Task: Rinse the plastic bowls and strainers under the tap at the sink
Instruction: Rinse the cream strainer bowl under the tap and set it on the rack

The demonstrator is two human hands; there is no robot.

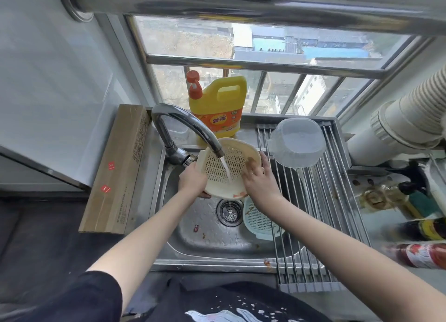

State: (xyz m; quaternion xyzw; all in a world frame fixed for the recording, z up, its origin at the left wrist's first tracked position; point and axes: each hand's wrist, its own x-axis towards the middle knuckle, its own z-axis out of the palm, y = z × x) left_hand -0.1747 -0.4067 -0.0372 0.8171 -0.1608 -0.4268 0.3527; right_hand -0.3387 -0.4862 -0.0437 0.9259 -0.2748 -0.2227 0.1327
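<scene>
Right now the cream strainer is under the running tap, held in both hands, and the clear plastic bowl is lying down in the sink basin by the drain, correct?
Not quite. The head view shows the clear plastic bowl upturned on the roll-up drying rack, not in the sink basin. The rest stands: cream strainer under the running tap, left hand and right hand on it.

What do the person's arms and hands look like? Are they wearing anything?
Both forearms are bare, no gloves. The left arm has a short black sleeve at the top. The right hand has a thin ring on one finger. The left hand shows no ring.
</scene>
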